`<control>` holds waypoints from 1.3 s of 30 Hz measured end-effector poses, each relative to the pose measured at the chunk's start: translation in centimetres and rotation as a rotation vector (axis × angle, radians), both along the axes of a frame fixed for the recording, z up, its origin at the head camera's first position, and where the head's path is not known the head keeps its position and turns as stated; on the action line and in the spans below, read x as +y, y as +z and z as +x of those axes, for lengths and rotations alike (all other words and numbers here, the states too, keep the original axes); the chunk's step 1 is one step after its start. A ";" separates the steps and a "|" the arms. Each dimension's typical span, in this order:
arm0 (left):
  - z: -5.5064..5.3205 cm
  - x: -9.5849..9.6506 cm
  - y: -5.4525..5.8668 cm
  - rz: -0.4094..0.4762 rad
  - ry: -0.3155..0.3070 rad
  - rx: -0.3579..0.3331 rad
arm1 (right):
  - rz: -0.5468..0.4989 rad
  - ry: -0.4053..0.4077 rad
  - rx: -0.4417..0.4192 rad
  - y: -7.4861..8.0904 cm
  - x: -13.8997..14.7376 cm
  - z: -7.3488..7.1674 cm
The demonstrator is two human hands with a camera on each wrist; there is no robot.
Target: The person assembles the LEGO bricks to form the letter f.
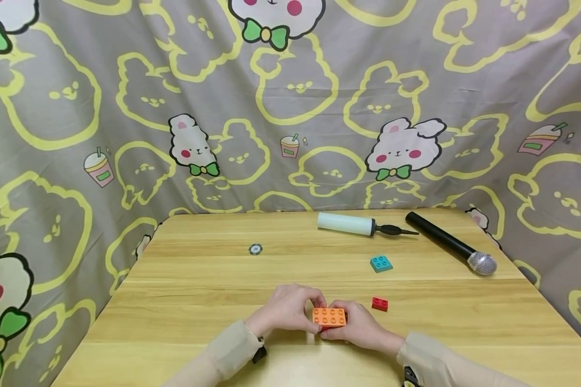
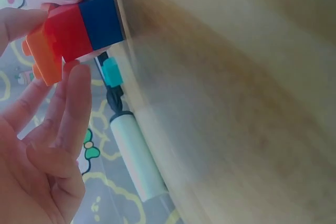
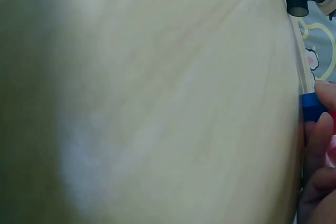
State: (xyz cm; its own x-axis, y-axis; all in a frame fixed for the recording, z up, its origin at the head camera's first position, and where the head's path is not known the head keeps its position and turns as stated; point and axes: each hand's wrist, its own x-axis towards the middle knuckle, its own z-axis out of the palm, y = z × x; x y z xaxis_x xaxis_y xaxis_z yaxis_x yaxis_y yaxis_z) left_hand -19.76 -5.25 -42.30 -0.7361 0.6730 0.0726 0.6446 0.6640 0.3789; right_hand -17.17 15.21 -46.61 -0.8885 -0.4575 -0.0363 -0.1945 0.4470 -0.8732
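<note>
Pale wooden desk (image 1: 198, 301), near edge: stack of plastic studded bricks, orange over red over blue (image 2: 71, 32), sits low at the centre. Left hand (image 1: 288, 309) and right hand (image 1: 358, 325) both grasp it. Judgement: press squarely, studs aligned. Small red brick (image 1: 380, 304) lies just beside.

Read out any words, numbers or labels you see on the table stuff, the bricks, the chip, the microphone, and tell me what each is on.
Small round chip: a mark at its centre, too small to read.
Stack of bricks, held by the left hand and right hand: no text visible.
Microphone, white pump, teal brick, small red brick: no text visible.
Backdrop cloth: cartoon pictures only, no legible words.
</note>
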 end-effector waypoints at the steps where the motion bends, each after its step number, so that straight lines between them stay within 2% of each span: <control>1: 0.0 0.0 0.0 0.001 0.003 0.000 | 0.002 -0.003 0.000 0.0 0.0 0.0; 10: 0.2 0.1 0.3 0.012 0.023 -0.020 | -0.004 -0.009 0.005 0.0 0.0 0.1; 18: 0.4 0.2 0.0 0.006 0.035 -0.022 | -0.006 -0.012 -0.007 -0.1 0.0 0.2; 24: 0.3 0.3 0.0 0.017 0.037 -0.027 | 0.001 -0.008 0.016 -0.2 0.0 0.2; 30: 0.4 0.3 0.0 0.034 0.067 -0.052 | 0.008 -0.006 0.020 -0.2 -0.1 0.1; 39: 0.7 0.3 -0.2 0.012 0.101 -0.059 | 0.014 -0.014 0.020 -0.1 -0.2 0.2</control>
